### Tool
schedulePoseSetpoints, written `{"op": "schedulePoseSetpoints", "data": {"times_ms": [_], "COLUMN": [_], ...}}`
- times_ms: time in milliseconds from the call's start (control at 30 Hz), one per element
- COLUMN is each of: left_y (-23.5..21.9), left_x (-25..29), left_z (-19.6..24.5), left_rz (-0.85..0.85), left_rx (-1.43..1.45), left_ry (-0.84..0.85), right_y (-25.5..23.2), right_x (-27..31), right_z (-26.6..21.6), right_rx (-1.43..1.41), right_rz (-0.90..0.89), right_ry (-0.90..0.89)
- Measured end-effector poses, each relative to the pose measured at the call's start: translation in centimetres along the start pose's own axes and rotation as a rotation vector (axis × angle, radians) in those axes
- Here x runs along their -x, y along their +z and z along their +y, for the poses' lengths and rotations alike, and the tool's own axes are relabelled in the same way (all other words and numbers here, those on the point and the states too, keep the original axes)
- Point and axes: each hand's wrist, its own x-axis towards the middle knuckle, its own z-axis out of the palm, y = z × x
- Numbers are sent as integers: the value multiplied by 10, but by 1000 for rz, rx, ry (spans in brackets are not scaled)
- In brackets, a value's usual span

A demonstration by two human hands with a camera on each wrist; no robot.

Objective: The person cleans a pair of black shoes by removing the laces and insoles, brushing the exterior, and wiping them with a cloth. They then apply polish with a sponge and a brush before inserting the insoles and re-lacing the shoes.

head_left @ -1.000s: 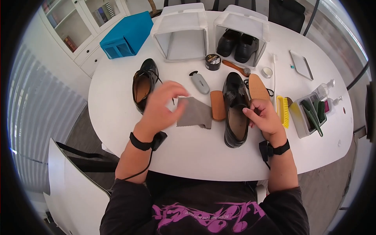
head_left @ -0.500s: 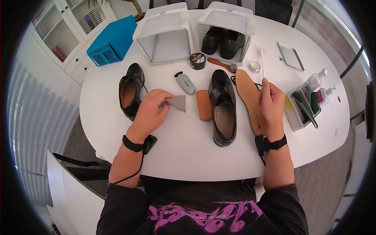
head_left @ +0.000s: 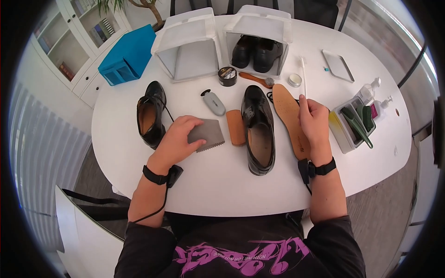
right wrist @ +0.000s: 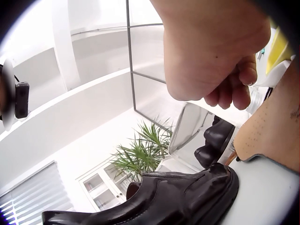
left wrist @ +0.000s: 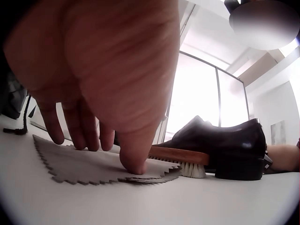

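Observation:
My left hand (head_left: 175,138) rests fingertips and thumb on a grey zigzag-edged cloth (head_left: 212,131), which lies on the table. In the left wrist view, its fingers (left wrist: 80,129) reach down, spread, over the cloth. Beside the cloth is a wooden shoe brush (head_left: 236,127); its white bristles show in the left wrist view. A black shoe (head_left: 253,96) stands right of the brush. My right hand (head_left: 315,121), fingers loosely curled, is over the right side of a tan insole (head_left: 286,109) and covers the lower end of a white stick brush (head_left: 303,74). Nothing shows in its grasp.
A second black laced shoe (head_left: 157,125) stands at the left. Behind are a grey bottle (head_left: 213,103), a polish jar (head_left: 227,76), a wooden-handled dauber (head_left: 252,78), a small tin (head_left: 294,80) and two clear shoe boxes (head_left: 185,28). A bin (head_left: 340,139) with brushes stands at the right.
My left hand lifted the grey cloth, then laid it back on the table. My right hand left the shoe's rim and moved right over the insole.

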Motion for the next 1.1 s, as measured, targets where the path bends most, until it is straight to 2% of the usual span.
{"op": "schedulePoseSetpoints", "data": {"times_ms": [200,300,433,500,633,700,733,800,833,900,933,1000,1033,1067,1100], "left_y": [4,10,-13,-14,-13,-12,-15,-26,-21,-13,-13,-14,-11,-12,-16], "left_x": [8,13,10,9,6,1,0,-2,-3,-6,-8,-9,-7,-2,4], "left_z": [-13,-27,-2,-5,-9,-8,-3,10,5,-4,-4,0,-11,-13,-8], "left_rz": [-46,38,-31,-70,-56,57,53,111,105,525,519,635,587,582,358], "left_rx": [7,-48,-148,-3,115,276,278,297,299,353,354,477,380,380,254], "left_ry": [-36,-21,-137,-228,-231,-173,-168,-292,-288,-109,-103,-117,-186,-184,-296], "right_y": [5,6,8,8,7,5,5,5,5,5,6,5,5,5,4], "right_x": [4,5,6,5,6,7,7,7,7,6,5,4,4,5,6], "right_z": [-1,-1,-1,-2,-5,-5,-6,-6,-6,-2,1,2,0,-1,-1], "right_rx": [9,-22,17,18,42,54,39,27,23,17,16,15,22,29,28], "right_rz": [-15,-43,-33,-38,-42,-35,-39,-41,-42,-35,-32,-23,-29,-38,-37], "right_ry": [-41,-36,-48,-31,-45,-49,-41,-28,-39,-43,-63,-79,-78,-76,-73]}}
